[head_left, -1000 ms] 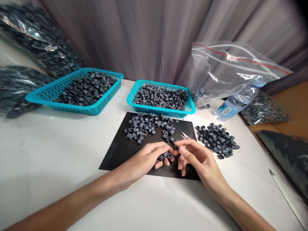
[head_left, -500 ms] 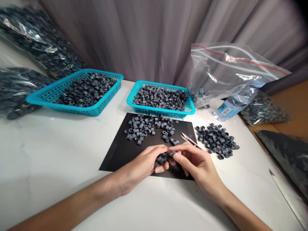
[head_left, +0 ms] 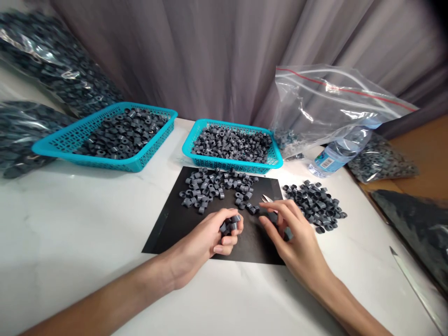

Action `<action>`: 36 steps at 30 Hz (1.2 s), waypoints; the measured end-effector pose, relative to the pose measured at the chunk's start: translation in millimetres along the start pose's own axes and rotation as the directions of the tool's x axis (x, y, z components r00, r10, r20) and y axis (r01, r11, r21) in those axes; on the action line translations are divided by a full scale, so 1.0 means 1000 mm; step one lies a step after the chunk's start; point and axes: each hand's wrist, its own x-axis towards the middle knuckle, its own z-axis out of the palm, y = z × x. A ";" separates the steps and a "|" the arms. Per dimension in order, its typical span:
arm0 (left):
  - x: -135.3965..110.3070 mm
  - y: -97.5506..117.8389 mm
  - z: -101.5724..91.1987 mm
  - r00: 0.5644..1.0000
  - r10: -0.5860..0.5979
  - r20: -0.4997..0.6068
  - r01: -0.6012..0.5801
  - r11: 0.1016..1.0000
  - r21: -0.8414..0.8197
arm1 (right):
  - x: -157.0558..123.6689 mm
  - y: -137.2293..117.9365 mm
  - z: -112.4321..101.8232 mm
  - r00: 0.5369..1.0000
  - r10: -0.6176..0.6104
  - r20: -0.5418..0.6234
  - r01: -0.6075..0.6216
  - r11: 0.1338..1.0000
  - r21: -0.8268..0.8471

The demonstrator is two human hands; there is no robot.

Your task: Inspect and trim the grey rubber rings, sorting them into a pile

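My left hand (head_left: 219, 233) is closed around several small dark grey plastic caps (head_left: 231, 225), held above the black mat (head_left: 171, 228). To its right, my right hand (head_left: 289, 224) hovers over the mat's right edge. Its thumb and index finger are apart, while the other fingers curl around dark grey pieces (head_left: 287, 234) that look like the same caps, partly hidden and blurred. Loose grey caps (head_left: 205, 186) lie across the mat's far half. Scissor-like snips (head_left: 266, 198) rest beyond my right fingertips, mostly covered by the hand.
Two blue baskets (head_left: 140, 164) (head_left: 231, 164) full of caps stand at the back. Right of the mat is another cap pile (head_left: 318, 207). Behind it are a water bottle (head_left: 338, 154) and a clear zip bag (head_left: 315, 102). Filled bags (head_left: 52, 56) stand at the left.
My right hand has moved away from the left hand, and its thumb and index finger have parted. My left fingers have closed more around the caps.
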 end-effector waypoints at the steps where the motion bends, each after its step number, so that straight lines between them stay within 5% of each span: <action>1: 0.001 0.000 0.000 1.000 -0.011 0.003 0.011 1.000 -0.017 | 0.000 0.001 0.002 0.999 -0.034 0.017 0.034 0.998 -0.043; 12: 0.005 -0.001 -0.002 1.000 -0.022 -0.014 0.023 0.994 0.104 | 0.000 -0.003 0.013 0.974 -0.158 0.162 0.198 0.943 -0.268; 17: 0.005 -0.002 -0.003 0.993 0.079 -0.087 -0.063 0.982 0.176 | 0.003 0.002 0.013 0.976 -0.172 0.131 0.194 0.964 -0.179; 28: 0.002 0.006 -0.001 0.993 0.030 -0.116 -0.003 0.974 0.228 | 0.004 0.002 0.013 0.992 -0.101 0.081 0.105 0.994 -0.042; 32: 0.004 -0.001 -0.013 0.975 0.096 -0.199 -0.017 0.931 0.365 | 0.007 0.001 0.017 0.996 -0.084 0.032 0.085 0.996 -0.028; 36: 0.003 -0.002 -0.020 0.972 0.194 -0.129 -0.089 0.820 0.565 | 0.010 -0.001 0.016 0.995 -0.095 0.015 0.095 0.995 -0.002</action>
